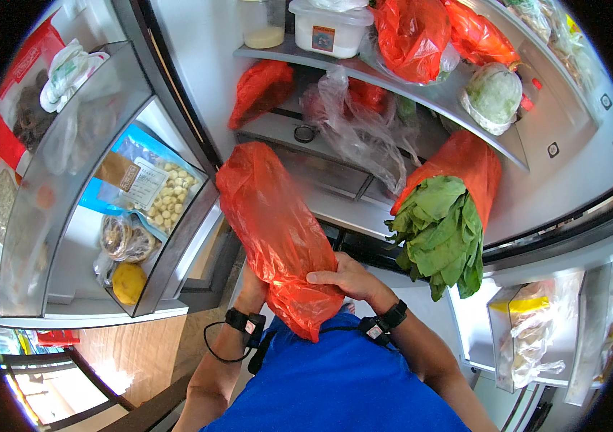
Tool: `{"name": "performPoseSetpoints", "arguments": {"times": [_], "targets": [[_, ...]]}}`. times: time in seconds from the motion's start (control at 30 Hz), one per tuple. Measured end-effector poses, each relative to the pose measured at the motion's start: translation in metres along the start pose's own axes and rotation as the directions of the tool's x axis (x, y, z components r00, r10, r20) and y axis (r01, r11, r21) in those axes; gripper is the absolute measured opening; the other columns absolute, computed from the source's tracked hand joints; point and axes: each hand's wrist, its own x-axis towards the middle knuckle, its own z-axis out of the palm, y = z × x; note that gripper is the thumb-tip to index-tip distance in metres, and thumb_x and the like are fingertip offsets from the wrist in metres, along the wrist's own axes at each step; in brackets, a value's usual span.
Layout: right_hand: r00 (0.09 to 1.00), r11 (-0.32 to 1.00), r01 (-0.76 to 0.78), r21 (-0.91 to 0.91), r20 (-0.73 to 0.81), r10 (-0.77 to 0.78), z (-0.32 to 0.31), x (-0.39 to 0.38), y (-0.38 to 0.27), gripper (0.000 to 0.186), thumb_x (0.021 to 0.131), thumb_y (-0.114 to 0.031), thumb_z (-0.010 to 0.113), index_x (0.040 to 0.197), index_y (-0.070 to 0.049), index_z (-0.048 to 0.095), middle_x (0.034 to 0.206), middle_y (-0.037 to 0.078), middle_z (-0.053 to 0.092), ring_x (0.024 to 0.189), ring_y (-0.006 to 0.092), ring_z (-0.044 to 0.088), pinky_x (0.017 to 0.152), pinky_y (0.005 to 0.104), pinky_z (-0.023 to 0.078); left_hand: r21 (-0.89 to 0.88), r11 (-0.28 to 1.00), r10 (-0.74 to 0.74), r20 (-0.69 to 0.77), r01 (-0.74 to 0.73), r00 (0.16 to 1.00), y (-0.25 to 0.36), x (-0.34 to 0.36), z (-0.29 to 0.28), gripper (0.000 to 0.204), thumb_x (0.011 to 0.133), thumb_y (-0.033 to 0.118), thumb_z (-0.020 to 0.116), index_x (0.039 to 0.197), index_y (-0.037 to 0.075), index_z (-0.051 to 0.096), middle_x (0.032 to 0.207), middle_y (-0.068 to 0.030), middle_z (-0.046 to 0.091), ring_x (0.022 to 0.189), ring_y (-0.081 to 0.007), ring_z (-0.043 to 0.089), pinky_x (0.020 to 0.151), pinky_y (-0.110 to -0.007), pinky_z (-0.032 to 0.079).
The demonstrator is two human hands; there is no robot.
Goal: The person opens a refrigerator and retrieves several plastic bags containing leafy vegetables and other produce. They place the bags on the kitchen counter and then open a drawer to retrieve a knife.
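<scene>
- Head view, and from where I stand a person in a blue shirt (pixel 342 381) is facing a fridge (pixel 195 50) with its doors swung wide.
- Long red plastic bag (pixel 274 216): both hands have it, just in front of the shirt, its far end slanting up and left toward the door on that side; I can't make out what is inside.
- Left hand (pixel 253 289): it holds the bag's near part from the left side, its fingers mostly hidden by the plastic.
- Right hand (pixel 346 279): closed around the bag's right edge, thumb laid on top; the fingers underneath I can't see.
- Each wrist wears a black band; the left band (pixel 245 325) has a thin cable looping from it.
- Leafy greens (pixel 442 234) poke out of another red wrapper (pixel 458 162) inside the fridge, right of the held bag.
- Behind, a crumpled clear bag (pixel 350 119) spreads over the lower level, with a smaller red bag (pixel 260 88) to its left.
- Upper shelf (pixel 285 53): a white tub (pixel 332 30) and a pale green vegetable (pixel 492 95), with red bags between them.
- Left door: a blue packet (pixel 141 169) stands above a yellow fruit (pixel 129 282).
</scene>
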Motion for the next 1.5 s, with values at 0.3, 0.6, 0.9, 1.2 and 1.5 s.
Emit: {"name": "performPoseSetpoints", "arguments": {"times": [0.3,0.6,0.9,1.2,1.5], "targets": [[0.859,0.795,0.155,-0.586,-0.318,-0.402,0.005,-0.026,-0.018,0.077,0.087,-0.026,0.084,0.151,-0.002,0.048,0.144,0.018,0.057,0.131,0.0248,0.057,0.111,0.0370,0.044,0.120,0.958,0.246,0.129,-0.261,0.961,0.013,-0.004,0.021,0.056,0.105,0.026,0.063,0.152,0.004,0.041,0.150,-0.0114,0.052,0.129,-0.0272,0.059,0.109,-0.044,0.051],[0.919,0.932,0.176,-0.317,-0.288,-0.271,-0.006,-0.005,-0.011,0.096,0.092,-0.050,0.074,0.159,0.002,0.029,0.153,0.026,0.049,0.141,0.0343,0.050,0.119,0.0421,0.036,0.762,0.391,0.589,0.224,-0.516,0.777,0.001,0.008,0.086,0.062,0.092,0.017,0.075,0.145,0.000,0.047,0.136,-0.0150,0.061,0.124,-0.0270,0.060,0.104,-0.040,0.048],[0.758,0.825,0.332,-0.457,-0.392,-0.522,-0.001,0.002,-0.008,0.123,0.073,-0.036,0.095,0.162,0.000,0.018,0.161,0.022,0.038,0.149,0.0305,0.038,0.122,0.0415,0.032,0.838,0.308,0.544,0.234,-0.451,0.806,-0.022,-0.022,0.105,0.069,0.084,0.009,0.076,0.144,-0.001,0.045,0.137,-0.0168,0.060,0.127,-0.0276,0.058,0.107,-0.040,0.047],[0.972,0.979,0.144,-0.145,-0.163,-0.167,-0.045,-0.008,-0.007,0.101,0.071,-0.017,0.091,0.154,0.002,0.037,0.149,0.017,0.054,0.136,0.0256,0.052,0.118,0.0383,0.037,0.735,0.599,0.116,0.311,-0.317,0.943,0.017,-0.027,0.119,0.059,0.088,-0.004,0.072,0.140,0.001,0.046,0.135,-0.0129,0.061,0.125,-0.0206,0.061,0.103,-0.035,0.052],[0.997,0.995,-0.046,0.090,0.064,0.040,-0.072,-0.040,0.003,0.075,0.081,-0.009,0.079,0.149,-0.002,0.048,0.142,0.011,0.062,0.131,0.0224,0.056,0.115,0.0384,0.040,0.917,-0.050,0.395,0.383,-0.397,0.835,0.130,0.039,0.173,0.016,0.095,0.013,0.069,0.104,0.001,0.068,0.091,-0.0081,0.071,0.084,-0.0171,0.068,0.078,-0.032,0.054]]}}
